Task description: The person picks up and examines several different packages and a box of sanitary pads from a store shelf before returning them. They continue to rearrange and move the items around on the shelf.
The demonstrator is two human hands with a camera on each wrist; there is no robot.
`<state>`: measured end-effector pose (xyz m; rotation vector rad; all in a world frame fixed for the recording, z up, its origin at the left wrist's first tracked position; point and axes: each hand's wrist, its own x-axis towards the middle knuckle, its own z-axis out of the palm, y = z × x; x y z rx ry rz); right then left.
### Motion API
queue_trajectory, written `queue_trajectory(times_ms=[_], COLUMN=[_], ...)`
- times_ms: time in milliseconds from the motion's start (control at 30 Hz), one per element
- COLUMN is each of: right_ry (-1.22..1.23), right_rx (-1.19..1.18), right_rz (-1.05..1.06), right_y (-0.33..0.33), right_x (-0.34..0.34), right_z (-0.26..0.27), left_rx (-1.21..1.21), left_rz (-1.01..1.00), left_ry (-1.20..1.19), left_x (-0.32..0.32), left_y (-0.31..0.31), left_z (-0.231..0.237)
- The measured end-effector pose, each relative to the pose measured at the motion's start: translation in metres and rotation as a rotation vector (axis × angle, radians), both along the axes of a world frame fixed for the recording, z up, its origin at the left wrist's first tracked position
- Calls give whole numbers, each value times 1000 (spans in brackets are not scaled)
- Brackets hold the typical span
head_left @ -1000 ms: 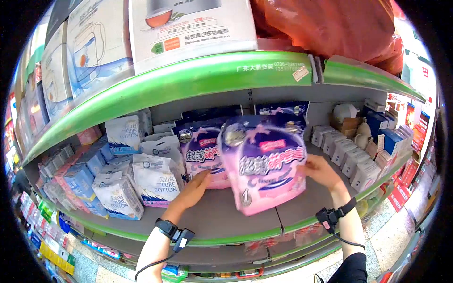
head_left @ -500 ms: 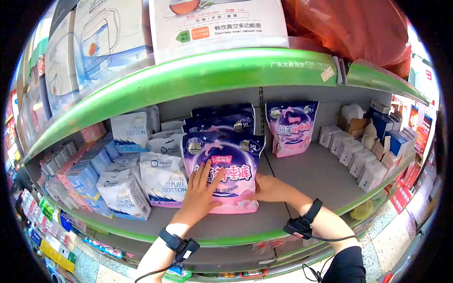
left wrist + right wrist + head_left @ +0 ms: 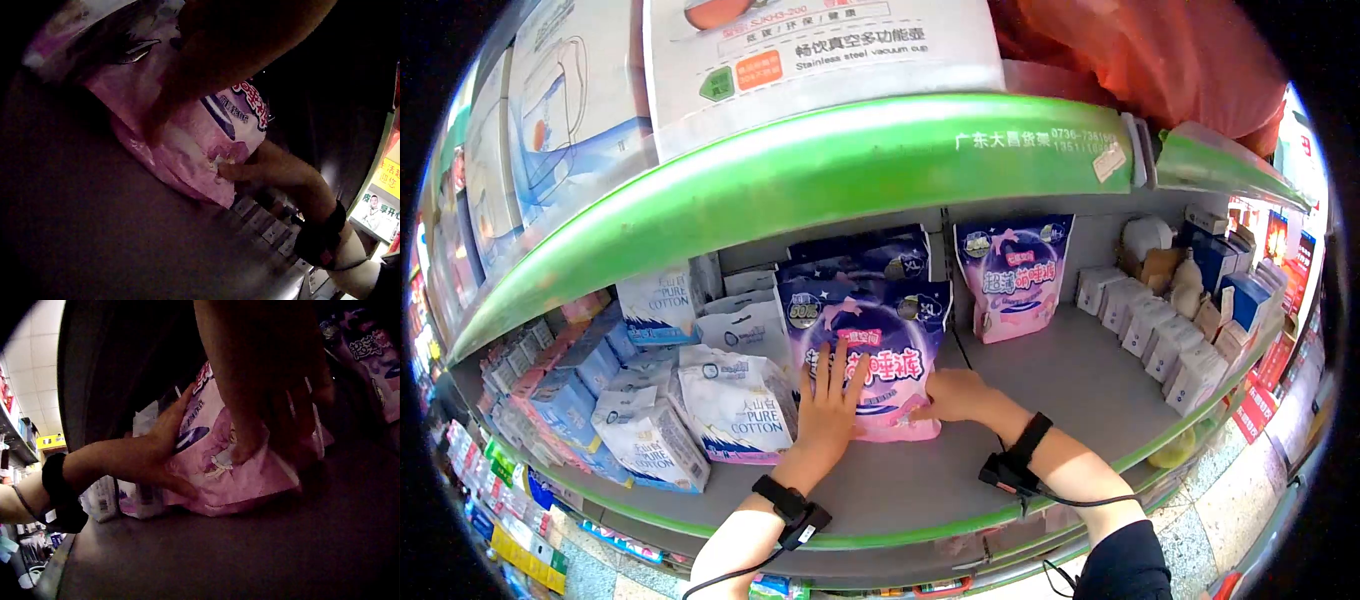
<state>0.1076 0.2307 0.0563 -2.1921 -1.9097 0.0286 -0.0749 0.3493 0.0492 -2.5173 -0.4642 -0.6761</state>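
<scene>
A purple and pink bag (image 3: 890, 340) stands upright on the shelf, in front of similar bags (image 3: 860, 250). My left hand (image 3: 830, 405) lies against its front with the fingers spread and straight. At the bag's lower right side, my right hand (image 3: 960, 395) grips the edge, thumb on the front and fingers behind. In the left wrist view the right hand (image 3: 275, 169) holds the pink lower corner (image 3: 212, 181). The right wrist view has the left hand (image 3: 150, 456) flat on the bag (image 3: 219, 462).
White cotton packs (image 3: 735, 400) stand left of the bag, close to my left hand. Another purple bag (image 3: 1015, 280) stands apart to the right, with small white boxes (image 3: 1160, 340) beyond. A green-edged upper shelf (image 3: 840, 155) overhangs, carrying large boxes (image 3: 830, 60).
The right hand has brought a bag from the right over to the row on the left and set it down. The left hand has come onto its front; since then both have barely moved.
</scene>
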Motion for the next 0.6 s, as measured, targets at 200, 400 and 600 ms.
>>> queue_trajectory(times_ms=[200, 400, 600], right_ry=[-25, 39, 88], right_rx=[65, 54, 46], right_rz=[-21, 41, 131], right_y=[-5, -30, -34], right_x=[-4, -1, 13], right_z=[4, 7, -15], left_rx=[74, -65, -101], left_rz=[55, 6, 70], left_ry=[-19, 2, -20], left_x=[1, -16, -20], left_y=[-5, -45, -62], left_z=[4, 25, 20])
